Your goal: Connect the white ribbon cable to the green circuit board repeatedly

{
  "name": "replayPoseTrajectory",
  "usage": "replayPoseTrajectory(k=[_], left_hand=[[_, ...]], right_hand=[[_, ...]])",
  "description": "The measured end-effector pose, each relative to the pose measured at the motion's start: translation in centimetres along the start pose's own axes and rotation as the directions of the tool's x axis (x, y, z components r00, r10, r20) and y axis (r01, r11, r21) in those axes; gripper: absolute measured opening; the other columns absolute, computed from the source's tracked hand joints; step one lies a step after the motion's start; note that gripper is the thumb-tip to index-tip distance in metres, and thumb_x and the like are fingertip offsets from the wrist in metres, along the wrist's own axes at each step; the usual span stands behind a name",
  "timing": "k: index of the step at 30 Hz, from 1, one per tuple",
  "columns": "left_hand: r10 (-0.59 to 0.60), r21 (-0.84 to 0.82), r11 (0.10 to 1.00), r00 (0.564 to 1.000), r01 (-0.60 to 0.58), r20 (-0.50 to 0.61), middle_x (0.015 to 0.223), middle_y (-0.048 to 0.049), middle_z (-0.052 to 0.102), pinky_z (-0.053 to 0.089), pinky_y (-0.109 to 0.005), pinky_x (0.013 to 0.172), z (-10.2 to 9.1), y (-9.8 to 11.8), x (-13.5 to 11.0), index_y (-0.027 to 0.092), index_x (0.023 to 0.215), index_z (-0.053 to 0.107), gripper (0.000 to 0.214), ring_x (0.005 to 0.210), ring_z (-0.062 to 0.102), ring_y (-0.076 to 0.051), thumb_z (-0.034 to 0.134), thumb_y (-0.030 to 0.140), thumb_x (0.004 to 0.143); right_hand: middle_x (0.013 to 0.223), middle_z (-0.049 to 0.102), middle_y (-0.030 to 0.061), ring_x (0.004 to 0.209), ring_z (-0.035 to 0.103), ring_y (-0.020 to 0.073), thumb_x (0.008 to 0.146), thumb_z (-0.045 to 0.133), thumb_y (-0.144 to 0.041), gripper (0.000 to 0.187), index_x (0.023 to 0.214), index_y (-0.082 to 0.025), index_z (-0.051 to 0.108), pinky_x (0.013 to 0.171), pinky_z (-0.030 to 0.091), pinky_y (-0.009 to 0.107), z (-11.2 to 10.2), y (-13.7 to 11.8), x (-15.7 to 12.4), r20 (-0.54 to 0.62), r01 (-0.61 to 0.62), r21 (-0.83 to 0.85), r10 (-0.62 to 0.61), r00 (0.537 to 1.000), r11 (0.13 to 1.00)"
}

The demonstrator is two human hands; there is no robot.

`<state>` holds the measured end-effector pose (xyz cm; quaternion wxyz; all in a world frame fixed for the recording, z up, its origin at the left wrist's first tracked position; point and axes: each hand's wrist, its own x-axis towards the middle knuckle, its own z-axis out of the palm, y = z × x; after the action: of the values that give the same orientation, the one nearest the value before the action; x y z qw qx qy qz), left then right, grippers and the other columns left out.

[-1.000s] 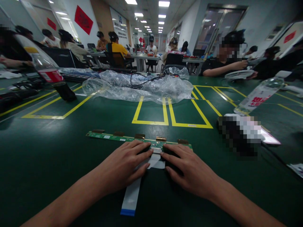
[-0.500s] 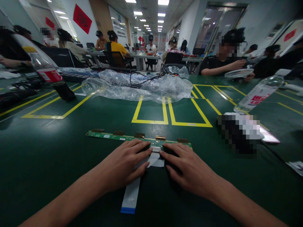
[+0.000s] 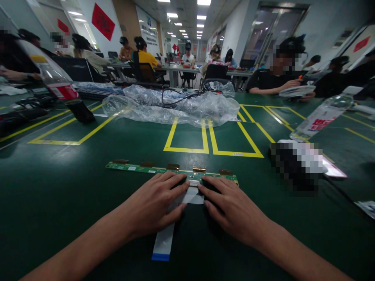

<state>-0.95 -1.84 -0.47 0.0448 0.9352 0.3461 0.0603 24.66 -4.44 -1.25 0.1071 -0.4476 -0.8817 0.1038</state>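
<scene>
A long narrow green circuit board (image 3: 137,168) with brown film tabs along its far edge lies on the dark green table. At its white connector (image 3: 193,182) ends a white flat ribbon cable (image 3: 195,196), which is folded and runs back under my left hand to a blue-tipped end (image 3: 160,256). My left hand (image 3: 164,195) lies with fingers stretched over the board, index fingertip at the connector's left end and thumb by the cable's fold. Opposite it, my right hand (image 3: 228,199) has its fingers spread, index fingertip at the connector's right end. Both palms hide parts of the board or cable.
Crumpled clear plastic wrap (image 3: 175,105) with black cables lies beyond yellow tape outlines (image 3: 187,150). A cola bottle (image 3: 61,86) leans at left; a labelled clear bottle (image 3: 322,113) and a pixelated object (image 3: 295,164) are at right. A co-worker (image 3: 278,70) sits across the table.
The cable's blue-tipped end has moved slightly away from me and to the right. My fingertips stay at the connector. The co-worker's hand has lowered, with something orange now showing at it.
</scene>
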Motion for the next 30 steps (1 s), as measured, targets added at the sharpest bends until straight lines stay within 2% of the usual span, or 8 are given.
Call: replayPoseTrajectory(k=[14,22,30], left_hand=[[-0.059,-0.074,0.996,0.998,0.059,0.003,0.143,-0.0044,0.055,0.050,-0.051,0.104,0.5,-0.4,0.3,0.028,0.142,0.050,0.042,0.123,0.053,-0.026,0.045,0.035,0.101],[-0.106,0.003,0.994,0.993,0.107,-0.058,0.141,-0.0114,0.054,0.050,-0.054,0.103,1.3,0.5,0.8,0.020,0.141,0.052,0.043,0.122,0.053,-0.029,0.044,0.030,0.101],[-0.126,0.015,0.992,0.985,0.129,-0.121,0.144,-0.0107,0.054,0.049,-0.053,0.108,1.7,0.4,0.9,0.020,0.136,0.059,0.040,0.131,0.049,-0.028,0.042,0.031,0.101]], right_hand=[[0.148,0.054,0.0113,0.132,0.051,0.0310,0.099,0.052,-0.030,0.043,0.141,-0.024,0.057,0.110,0.042,0.055,0.0,0.1,-0.1,-0.006,0.008,-0.001,-0.008,1.000,1.000],[0.146,0.054,0.0119,0.131,0.051,0.0308,0.098,0.054,-0.028,0.044,0.141,-0.023,0.056,0.109,0.042,0.055,0.1,0.6,-0.1,-0.020,0.056,-0.020,-0.056,0.998,0.998],[0.147,0.053,0.0128,0.133,0.050,0.0308,0.097,0.055,-0.025,0.045,0.142,-0.022,0.055,0.111,0.042,0.054,0.4,0.7,0.0,-0.027,0.079,-0.023,-0.080,0.996,0.997]])
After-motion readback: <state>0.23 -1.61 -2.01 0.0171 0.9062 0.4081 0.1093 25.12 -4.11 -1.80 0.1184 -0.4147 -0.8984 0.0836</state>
